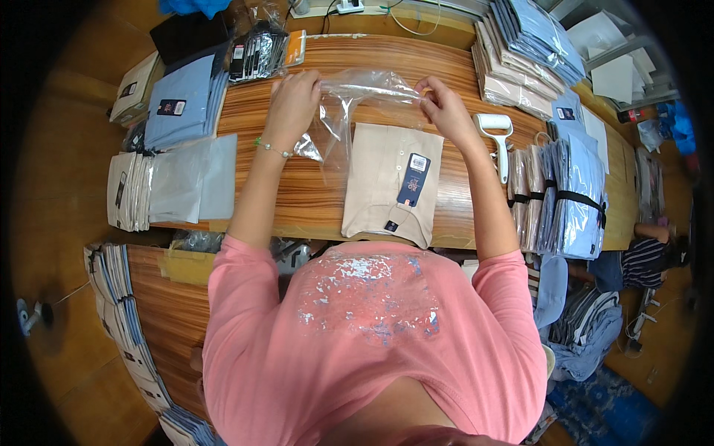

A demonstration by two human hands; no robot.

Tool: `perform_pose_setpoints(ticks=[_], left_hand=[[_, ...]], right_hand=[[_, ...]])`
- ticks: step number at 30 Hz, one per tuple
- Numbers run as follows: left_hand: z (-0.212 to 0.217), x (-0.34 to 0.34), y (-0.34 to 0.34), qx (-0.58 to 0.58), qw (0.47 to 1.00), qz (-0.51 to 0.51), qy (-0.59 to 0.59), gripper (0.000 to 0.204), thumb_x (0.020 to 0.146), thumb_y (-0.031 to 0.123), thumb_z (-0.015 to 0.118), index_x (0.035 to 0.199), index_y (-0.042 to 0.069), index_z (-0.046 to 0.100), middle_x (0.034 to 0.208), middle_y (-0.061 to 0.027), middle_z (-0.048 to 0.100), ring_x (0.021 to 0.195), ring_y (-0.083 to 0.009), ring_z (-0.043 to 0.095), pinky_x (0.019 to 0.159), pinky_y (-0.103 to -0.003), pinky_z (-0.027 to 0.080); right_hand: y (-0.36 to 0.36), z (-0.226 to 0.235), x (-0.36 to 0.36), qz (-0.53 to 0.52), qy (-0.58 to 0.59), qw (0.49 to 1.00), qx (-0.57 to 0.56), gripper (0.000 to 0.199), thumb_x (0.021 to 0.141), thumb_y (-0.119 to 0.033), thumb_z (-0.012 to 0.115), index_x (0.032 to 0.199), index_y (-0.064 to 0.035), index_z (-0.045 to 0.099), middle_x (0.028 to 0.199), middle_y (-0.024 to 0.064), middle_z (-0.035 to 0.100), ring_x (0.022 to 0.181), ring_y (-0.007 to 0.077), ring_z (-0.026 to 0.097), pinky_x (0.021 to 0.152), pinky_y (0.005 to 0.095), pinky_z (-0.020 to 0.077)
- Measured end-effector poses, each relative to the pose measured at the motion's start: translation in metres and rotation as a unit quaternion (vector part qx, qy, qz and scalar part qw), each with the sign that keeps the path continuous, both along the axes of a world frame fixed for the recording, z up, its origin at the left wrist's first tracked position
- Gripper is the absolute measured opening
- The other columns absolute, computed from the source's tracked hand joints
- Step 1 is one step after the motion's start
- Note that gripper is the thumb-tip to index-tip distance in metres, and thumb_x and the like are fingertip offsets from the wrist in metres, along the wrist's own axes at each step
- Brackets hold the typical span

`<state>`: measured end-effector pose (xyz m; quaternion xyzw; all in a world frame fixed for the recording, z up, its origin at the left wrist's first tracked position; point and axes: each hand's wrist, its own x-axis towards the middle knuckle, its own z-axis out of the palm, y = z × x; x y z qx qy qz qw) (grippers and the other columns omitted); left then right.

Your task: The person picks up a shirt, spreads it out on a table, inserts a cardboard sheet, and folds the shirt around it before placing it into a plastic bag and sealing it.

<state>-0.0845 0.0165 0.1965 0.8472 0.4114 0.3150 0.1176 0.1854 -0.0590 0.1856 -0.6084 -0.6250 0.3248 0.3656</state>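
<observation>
A clear plastic bag (375, 83) is stretched between my two hands at the far side of the table. My left hand (296, 102) pinches its left end, its fingers partly hidden from view. My right hand (445, 111) grips the right end between thumb and fingers. Part of the bag droops beside a folded beige shirt (375, 167), which lies flat on the table just nearer to me. A dark blue hang tag (413, 182) with a white label rests on the shirt, and a smaller dark tag (390, 226) shows at its collar.
A white lint roller (500, 141) lies right of the shirt. Bagged shirts (513, 70) and strapped bundles (576, 197) stand along the right. At left are blue shirts (178, 111), plastic sleeves (190, 186) and packaged tags (256, 56). Another person (643, 256) is at the far right.
</observation>
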Motion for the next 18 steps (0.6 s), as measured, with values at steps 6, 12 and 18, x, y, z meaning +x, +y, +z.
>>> perform_pose_setpoints(ticks=[6, 12, 18], left_hand=[[-0.014, 0.012, 0.004, -0.343, 0.903, -0.038, -0.257, 0.016, 0.093, 0.018, 0.049, 0.100, 0.003, 0.047, 0.082, 0.0000, 0.054, 0.076, -0.0105, 0.051, 0.062, -0.026, 0.041], [0.014, -0.002, -0.009, -0.273, 0.958, -0.029, -0.087, 0.034, 0.078, 0.012, 0.067, 0.106, 0.003, 0.049, 0.079, -0.0046, 0.059, 0.070, -0.0133, 0.055, 0.063, -0.028, 0.044], [0.008, -0.041, 0.031, -0.152, 0.984, -0.056, 0.072, 0.018, 0.082, 0.007, 0.058, 0.098, 0.000, 0.054, 0.082, -0.0091, 0.061, 0.071, -0.0163, 0.056, 0.067, -0.028, 0.045]], right_hand=[[0.004, -0.006, -0.018, -0.042, 0.435, 0.897, -0.066, 0.023, 0.087, -0.005, 0.055, 0.109, -0.0037, 0.048, 0.070, 0.0017, 0.057, 0.065, 0.0107, 0.056, 0.059, 0.0229, 0.0474], [-0.004, 0.010, 0.005, 0.015, 0.289, 0.956, -0.056, 0.033, 0.081, 0.000, 0.061, 0.111, -0.0024, 0.046, 0.063, -0.0003, 0.053, 0.058, 0.0082, 0.052, 0.055, 0.0209, 0.0433], [-0.009, 0.018, 0.038, 0.112, 0.087, 0.984, -0.107, 0.039, 0.080, -0.003, 0.062, 0.116, -0.0018, 0.045, 0.059, -0.0001, 0.051, 0.053, 0.0072, 0.048, 0.053, 0.0212, 0.0400]])
